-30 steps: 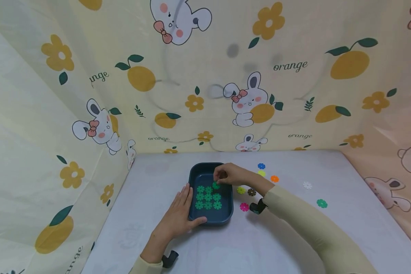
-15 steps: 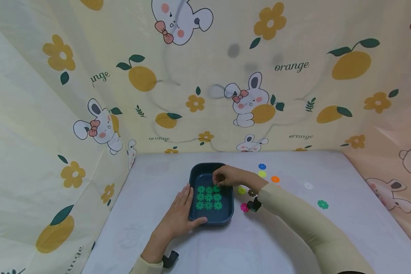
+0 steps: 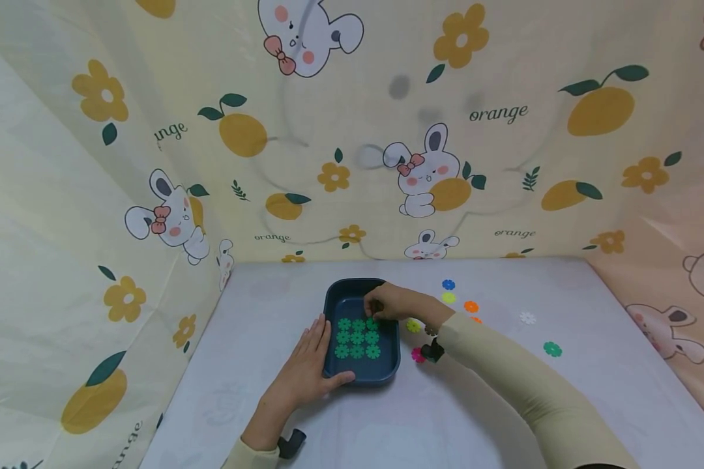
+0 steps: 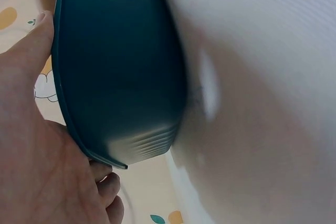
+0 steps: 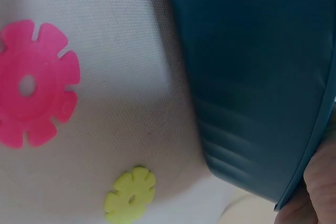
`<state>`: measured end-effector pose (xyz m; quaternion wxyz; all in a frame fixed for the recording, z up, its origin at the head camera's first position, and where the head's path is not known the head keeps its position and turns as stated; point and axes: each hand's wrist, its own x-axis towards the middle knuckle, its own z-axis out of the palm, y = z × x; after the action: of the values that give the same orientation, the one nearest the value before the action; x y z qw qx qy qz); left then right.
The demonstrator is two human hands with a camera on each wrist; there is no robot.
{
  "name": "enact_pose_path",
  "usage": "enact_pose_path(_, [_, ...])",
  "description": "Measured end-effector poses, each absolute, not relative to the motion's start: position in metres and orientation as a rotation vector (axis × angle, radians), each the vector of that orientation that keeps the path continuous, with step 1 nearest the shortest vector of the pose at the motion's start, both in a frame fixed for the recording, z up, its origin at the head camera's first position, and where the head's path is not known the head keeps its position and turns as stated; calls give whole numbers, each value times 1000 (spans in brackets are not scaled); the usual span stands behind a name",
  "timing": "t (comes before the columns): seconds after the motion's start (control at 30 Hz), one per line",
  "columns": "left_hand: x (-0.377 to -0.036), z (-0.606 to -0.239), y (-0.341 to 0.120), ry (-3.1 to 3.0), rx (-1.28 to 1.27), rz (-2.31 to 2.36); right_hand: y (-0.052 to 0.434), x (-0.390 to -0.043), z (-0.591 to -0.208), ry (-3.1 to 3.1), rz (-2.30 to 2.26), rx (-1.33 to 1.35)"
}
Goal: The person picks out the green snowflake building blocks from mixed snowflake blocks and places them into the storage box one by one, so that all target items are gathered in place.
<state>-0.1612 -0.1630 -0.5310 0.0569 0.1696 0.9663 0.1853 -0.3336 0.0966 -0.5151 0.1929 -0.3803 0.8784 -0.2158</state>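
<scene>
A dark blue tray (image 3: pixel 346 302) holds several green flower-shaped plastic discs (image 3: pixel 356 338) laid in neat rows of three. My left hand (image 3: pixel 304 372) rests with straight fingers along the tray's left wall, its thumb at the near corner. In the left wrist view the thumb lies on the tray's rim (image 4: pixel 59 93). Reaching over the right wall, my right hand (image 3: pixel 394 301) has curled fingers inside the tray. Its fingertips pinch a green flower-shaped disc (image 3: pixel 371 323) at the right end of the far row, partly hiding it. The right wrist view shows only part of that hand.
Right of the tray lie loose flower discs: pink (image 5: pixel 39 85), yellow (image 5: pixel 130 196), blue (image 3: pixel 448 284), orange (image 3: pixel 471 306), white (image 3: pixel 527 318) and green (image 3: pixel 553 349). A brown disc is partly hidden under the right wrist. A patterned cloth (image 3: pixel 352 215) walls the table.
My right hand has lowered slightly, bringing its green disc down into line with the far row. The right forearm has shifted a little left. My left hand has stayed put.
</scene>
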Motion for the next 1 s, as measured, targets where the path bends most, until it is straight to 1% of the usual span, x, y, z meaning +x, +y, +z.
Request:
enact_pose_path(0.3, [-161, -530, -162, 2940, 523, 563, 95, -333, -516, 2495, -577, -1064])
enact_pose_path(0.8, [-161, -529, -161, 2934, 503, 559, 100, -332, -515, 2481, -662, -1106])
enact_pose_path(1.0, [-161, -530, -161, 2933, 507, 561, 109, -323, -504, 2478, -766, -1140])
